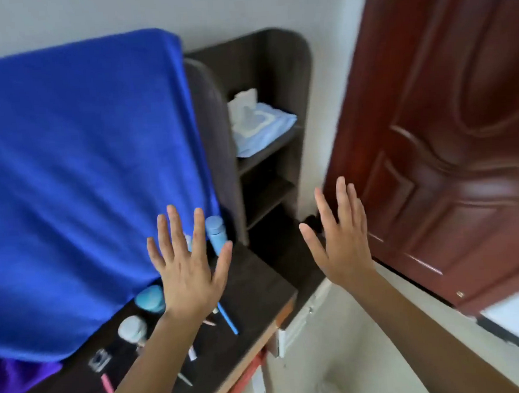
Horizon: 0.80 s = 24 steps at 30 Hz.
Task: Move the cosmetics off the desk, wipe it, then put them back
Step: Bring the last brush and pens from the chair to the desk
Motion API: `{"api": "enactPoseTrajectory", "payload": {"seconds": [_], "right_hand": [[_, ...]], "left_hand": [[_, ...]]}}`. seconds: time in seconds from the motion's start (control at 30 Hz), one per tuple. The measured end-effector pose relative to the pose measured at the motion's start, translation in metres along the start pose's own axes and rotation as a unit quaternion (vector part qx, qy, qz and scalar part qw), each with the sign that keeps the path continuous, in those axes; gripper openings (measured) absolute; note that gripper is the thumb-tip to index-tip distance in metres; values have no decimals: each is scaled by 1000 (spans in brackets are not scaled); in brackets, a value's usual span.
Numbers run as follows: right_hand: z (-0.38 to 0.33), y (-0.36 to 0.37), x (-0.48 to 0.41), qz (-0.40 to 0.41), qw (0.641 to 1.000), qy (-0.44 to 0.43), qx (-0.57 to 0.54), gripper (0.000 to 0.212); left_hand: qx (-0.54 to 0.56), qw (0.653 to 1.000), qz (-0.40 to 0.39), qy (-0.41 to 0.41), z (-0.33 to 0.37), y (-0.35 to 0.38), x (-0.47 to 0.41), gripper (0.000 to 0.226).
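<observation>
Cosmetics lie on the dark wooden desk (pixel 251 285): a tall light-blue bottle (pixel 216 234) at the back, a round light-blue jar (pixel 149 298), a pale-capped bottle (pixel 132 328), a blue pencil (pixel 228 319), a pink stick (pixel 107 385) and a small square box (pixel 99 359). My left hand (pixel 188 270) hovers above the desk, fingers spread, holding nothing, its thumb close to the tall bottle. My right hand (pixel 341 240) is raised to the right, past the desk's end, open and empty.
A large blue towel (pixel 84 176) drapes over something behind the desk. Dark side shelves (pixel 267 153) hold a pack of wet wipes (pixel 260 123). A brown wooden door (pixel 446 139) stands at the right. Pale floor (pixel 338 358) lies below.
</observation>
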State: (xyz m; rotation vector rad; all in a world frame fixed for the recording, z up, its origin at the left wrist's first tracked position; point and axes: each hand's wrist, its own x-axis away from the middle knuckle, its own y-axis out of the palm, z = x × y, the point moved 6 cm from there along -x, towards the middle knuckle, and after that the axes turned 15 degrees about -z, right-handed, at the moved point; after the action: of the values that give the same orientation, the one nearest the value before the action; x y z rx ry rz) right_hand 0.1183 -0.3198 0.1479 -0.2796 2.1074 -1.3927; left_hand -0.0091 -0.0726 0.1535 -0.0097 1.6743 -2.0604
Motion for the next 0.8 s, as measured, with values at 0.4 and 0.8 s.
{"api": "enactPoseTrajectory", "payload": {"seconds": [0.4, 0.8], "right_hand": [[194, -179, 295, 110, 927, 346, 95, 78], [346, -315, 614, 169, 791, 585, 66, 77]], "left_hand": [[123, 916, -151, 352, 351, 59, 69, 78], [129, 798, -239, 538, 692, 109, 296, 76]]}}
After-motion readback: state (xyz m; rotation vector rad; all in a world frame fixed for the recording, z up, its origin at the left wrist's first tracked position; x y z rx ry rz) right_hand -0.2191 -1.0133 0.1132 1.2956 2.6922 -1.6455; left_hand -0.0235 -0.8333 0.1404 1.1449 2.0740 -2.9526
